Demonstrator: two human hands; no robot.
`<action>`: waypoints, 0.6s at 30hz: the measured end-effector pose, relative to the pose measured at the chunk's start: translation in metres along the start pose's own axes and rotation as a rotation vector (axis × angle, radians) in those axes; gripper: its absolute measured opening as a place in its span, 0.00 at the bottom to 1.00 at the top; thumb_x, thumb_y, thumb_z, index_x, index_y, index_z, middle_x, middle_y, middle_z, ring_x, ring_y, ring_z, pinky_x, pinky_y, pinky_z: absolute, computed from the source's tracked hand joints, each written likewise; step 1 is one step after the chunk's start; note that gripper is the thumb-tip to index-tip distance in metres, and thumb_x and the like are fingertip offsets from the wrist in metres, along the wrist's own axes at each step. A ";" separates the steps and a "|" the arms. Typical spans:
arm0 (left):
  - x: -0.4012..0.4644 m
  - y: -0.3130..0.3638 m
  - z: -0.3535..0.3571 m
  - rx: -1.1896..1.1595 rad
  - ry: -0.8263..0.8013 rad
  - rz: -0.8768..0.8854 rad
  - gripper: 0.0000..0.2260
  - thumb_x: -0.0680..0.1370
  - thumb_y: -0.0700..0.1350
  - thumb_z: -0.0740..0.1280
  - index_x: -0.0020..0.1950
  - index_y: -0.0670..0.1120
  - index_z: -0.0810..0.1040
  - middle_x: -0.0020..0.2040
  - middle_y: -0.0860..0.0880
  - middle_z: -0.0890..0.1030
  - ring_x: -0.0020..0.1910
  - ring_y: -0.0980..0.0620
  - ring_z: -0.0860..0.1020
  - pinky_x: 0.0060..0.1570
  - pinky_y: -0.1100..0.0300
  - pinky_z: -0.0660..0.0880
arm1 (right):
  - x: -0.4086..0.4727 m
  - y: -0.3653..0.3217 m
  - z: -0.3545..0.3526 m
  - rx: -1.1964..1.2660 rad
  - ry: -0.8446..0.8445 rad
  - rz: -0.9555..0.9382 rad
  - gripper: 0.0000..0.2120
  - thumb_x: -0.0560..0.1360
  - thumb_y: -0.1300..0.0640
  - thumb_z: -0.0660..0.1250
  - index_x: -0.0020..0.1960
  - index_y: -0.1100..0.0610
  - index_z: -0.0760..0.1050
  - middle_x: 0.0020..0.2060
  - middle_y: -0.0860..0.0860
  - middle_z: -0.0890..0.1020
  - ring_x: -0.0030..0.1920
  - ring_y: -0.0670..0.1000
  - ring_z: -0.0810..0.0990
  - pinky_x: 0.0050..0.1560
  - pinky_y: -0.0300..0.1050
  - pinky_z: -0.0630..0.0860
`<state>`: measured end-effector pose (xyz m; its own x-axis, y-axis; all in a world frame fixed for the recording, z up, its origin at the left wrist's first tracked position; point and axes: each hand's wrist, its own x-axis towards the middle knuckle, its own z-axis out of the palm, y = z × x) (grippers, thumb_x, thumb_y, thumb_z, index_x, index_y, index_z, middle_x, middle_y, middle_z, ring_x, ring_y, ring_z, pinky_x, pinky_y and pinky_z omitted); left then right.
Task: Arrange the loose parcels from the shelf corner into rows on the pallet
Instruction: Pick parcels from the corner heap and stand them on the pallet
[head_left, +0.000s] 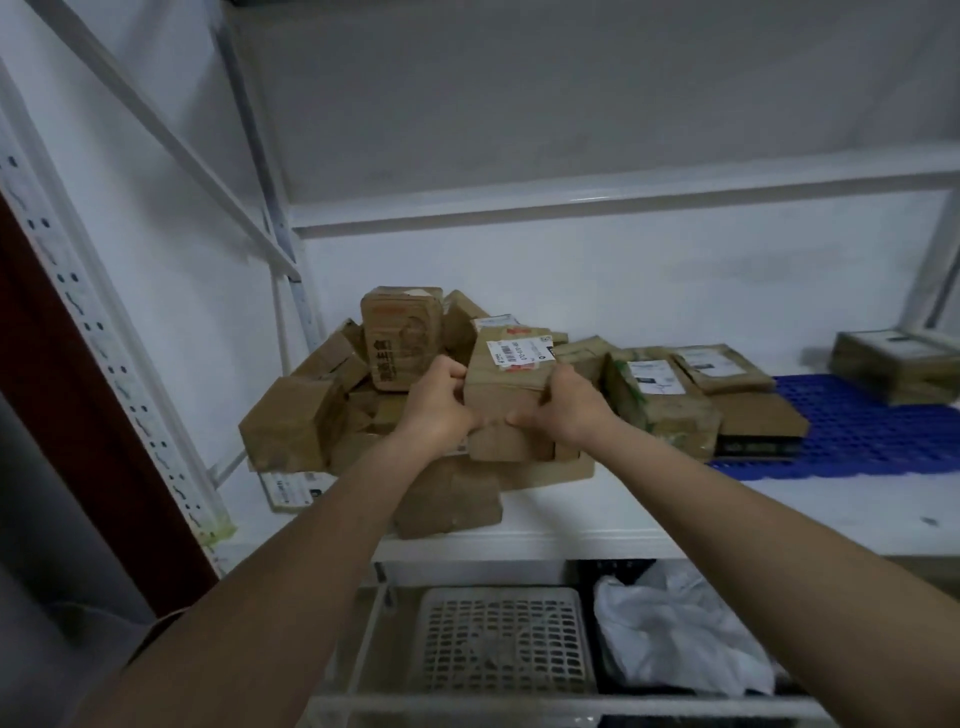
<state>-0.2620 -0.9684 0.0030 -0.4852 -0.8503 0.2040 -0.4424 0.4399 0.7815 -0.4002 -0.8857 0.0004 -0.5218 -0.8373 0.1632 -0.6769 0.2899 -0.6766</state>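
A pile of brown cardboard parcels (332, 405) fills the left corner of the white shelf. In front of the pile, a taped brown parcel with a white barcode label (506, 384) is held between both hands. My left hand (439, 402) grips its left side, and my right hand (563, 405) grips its right side with the thumb on the front face. A blue plastic pallet (857, 436) lies on the shelf to the right. Several parcels (670, 395) stand along its left end, and another parcel (893, 369) sits at its far right.
White shelf uprights and a diagonal brace (156, 124) frame the corner at left. An upper shelf beam (623, 200) runs overhead. Below the shelf sit a grey plastic crate (501, 639) and a white plastic bag (675, 634). The shelf's front edge (597, 540) is bare white.
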 end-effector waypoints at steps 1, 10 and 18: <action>-0.001 0.008 0.005 -0.004 -0.020 0.013 0.22 0.68 0.37 0.77 0.54 0.49 0.69 0.54 0.52 0.79 0.52 0.53 0.77 0.49 0.55 0.78 | -0.004 0.004 -0.009 -0.013 0.016 0.014 0.35 0.66 0.48 0.76 0.66 0.60 0.67 0.60 0.56 0.77 0.59 0.56 0.77 0.54 0.45 0.74; -0.009 0.075 0.074 -0.005 -0.146 0.110 0.22 0.68 0.34 0.76 0.54 0.47 0.69 0.59 0.48 0.78 0.58 0.49 0.76 0.55 0.50 0.78 | -0.032 0.062 -0.085 -0.068 0.040 0.132 0.32 0.63 0.54 0.80 0.60 0.60 0.68 0.56 0.55 0.79 0.56 0.56 0.77 0.51 0.46 0.76; -0.013 0.146 0.194 -0.063 -0.273 0.140 0.19 0.70 0.30 0.71 0.52 0.47 0.69 0.54 0.50 0.77 0.50 0.55 0.75 0.42 0.63 0.77 | -0.054 0.161 -0.178 -0.144 0.021 0.235 0.33 0.66 0.57 0.77 0.65 0.62 0.65 0.59 0.58 0.76 0.59 0.58 0.76 0.52 0.47 0.75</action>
<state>-0.4667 -0.8370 -0.0001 -0.7266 -0.6697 0.1534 -0.3129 0.5214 0.7939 -0.5736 -0.7110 0.0100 -0.6831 -0.7297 0.0294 -0.6016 0.5394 -0.5892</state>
